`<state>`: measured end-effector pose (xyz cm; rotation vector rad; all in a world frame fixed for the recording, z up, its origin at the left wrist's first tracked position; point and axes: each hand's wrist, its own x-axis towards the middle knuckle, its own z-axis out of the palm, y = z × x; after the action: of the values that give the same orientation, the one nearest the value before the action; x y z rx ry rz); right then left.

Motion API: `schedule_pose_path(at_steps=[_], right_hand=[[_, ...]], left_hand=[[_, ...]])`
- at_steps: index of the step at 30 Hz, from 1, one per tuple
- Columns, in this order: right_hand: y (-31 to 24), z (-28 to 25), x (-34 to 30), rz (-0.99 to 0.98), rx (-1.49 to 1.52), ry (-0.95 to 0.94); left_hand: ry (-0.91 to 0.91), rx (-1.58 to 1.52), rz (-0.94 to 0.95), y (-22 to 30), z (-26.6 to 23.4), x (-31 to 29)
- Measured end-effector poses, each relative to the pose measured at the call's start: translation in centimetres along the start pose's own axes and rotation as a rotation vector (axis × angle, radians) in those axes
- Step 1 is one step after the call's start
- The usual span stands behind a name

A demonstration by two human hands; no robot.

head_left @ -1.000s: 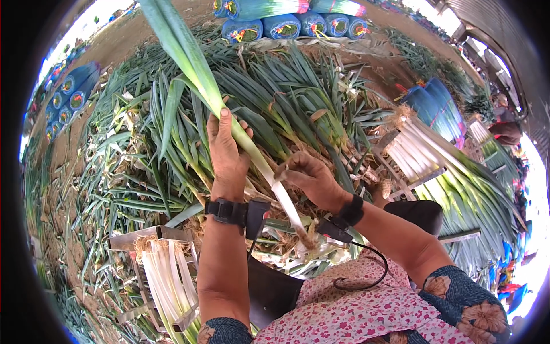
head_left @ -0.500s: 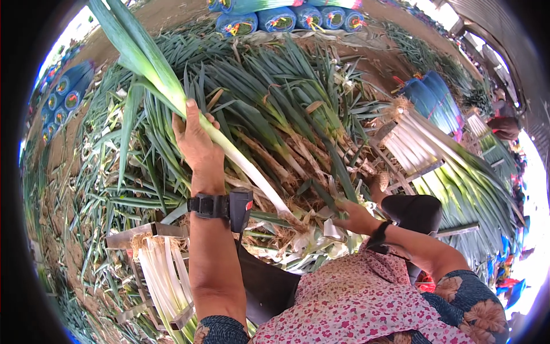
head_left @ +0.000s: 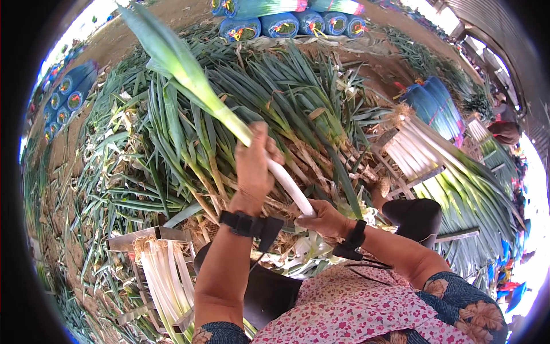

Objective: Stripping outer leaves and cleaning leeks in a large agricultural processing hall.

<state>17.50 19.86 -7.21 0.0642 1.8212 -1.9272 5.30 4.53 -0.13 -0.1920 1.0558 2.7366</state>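
A long leek (head_left: 289, 184) runs slantwise in front of me, its green leaves up at the far left and its white shank toward me. My left hand (head_left: 255, 166) is wrapped round the upper part of the shank. Lower down, my right hand (head_left: 325, 220) grips the white root end, so the roots themselves are hidden. Beneath and beyond both hands lies a heap of untrimmed leeks (head_left: 269, 109) with brown, earthy root ends. Pale peeled-off leaves (head_left: 312, 246) lie under my right hand.
At the lower left a metal rack (head_left: 132, 242) holds peeled white leeks (head_left: 163, 269). Another rack (head_left: 415, 179) on the right bears a larger bundle of cleaned leeks (head_left: 421, 146). Blue-wrapped bundles (head_left: 281, 26) are stacked at the back; more blue bundles (head_left: 71, 94) stand far left.
My left hand has come down and to the right with the leek. My right hand has moved left from the leaves and closed on the leek's root end.
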Motion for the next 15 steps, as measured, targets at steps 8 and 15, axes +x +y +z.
schedule_pose_path(at_steps=[8, 15], right_hand=[[-0.8, -0.1, -0.8, 0.185, 0.094, -0.289], [-2.9, -1.0, 2.0, -0.338, -0.305, 0.170]], left_hand=[[-0.341, -0.342, 0.000, 2.0, -0.9, 1.4], [-0.333, -0.221, 0.109, 1.6, -1.4, 2.4]])
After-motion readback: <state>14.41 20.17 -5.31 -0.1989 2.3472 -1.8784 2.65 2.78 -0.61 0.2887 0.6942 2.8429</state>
